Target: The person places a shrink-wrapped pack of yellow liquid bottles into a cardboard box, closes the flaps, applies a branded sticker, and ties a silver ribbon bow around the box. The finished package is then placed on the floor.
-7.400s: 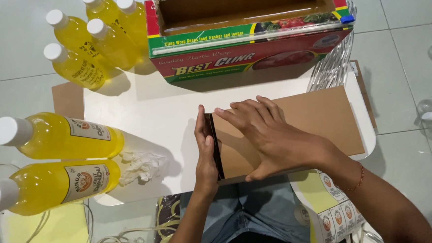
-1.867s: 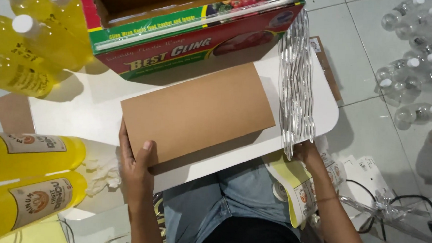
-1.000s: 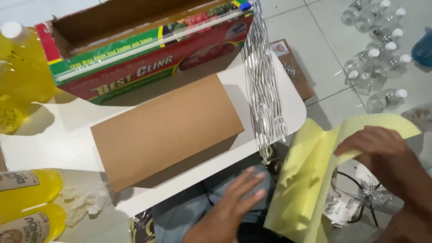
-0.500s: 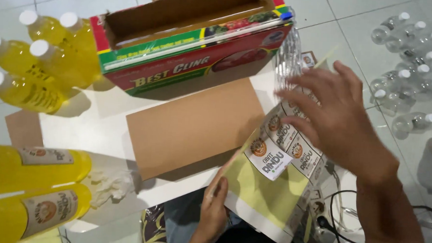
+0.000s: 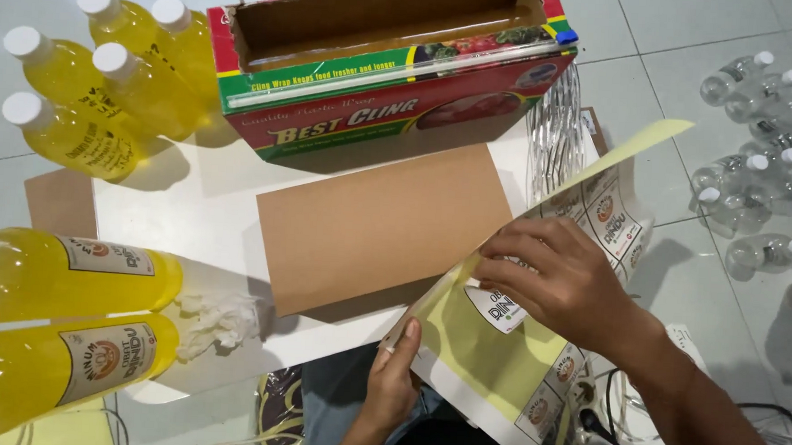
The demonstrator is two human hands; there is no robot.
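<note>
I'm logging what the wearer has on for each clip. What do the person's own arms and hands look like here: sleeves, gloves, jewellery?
Both are bare: no gloves on the left hand or the right hand, and no sleeves on either forearm as far as the frame shows. No ring or watch is visible. Nails are short and unpainted. Whether anything sits at the right wrist cannot be told.

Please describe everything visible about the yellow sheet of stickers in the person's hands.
The sticker sheet is a yellow backing paper carrying rows of white labels with round orange marks. It lies tilted over the white table's right corner, its top flap folded up. The left hand pinches its lower left edge; the right hand peels one label.
</note>
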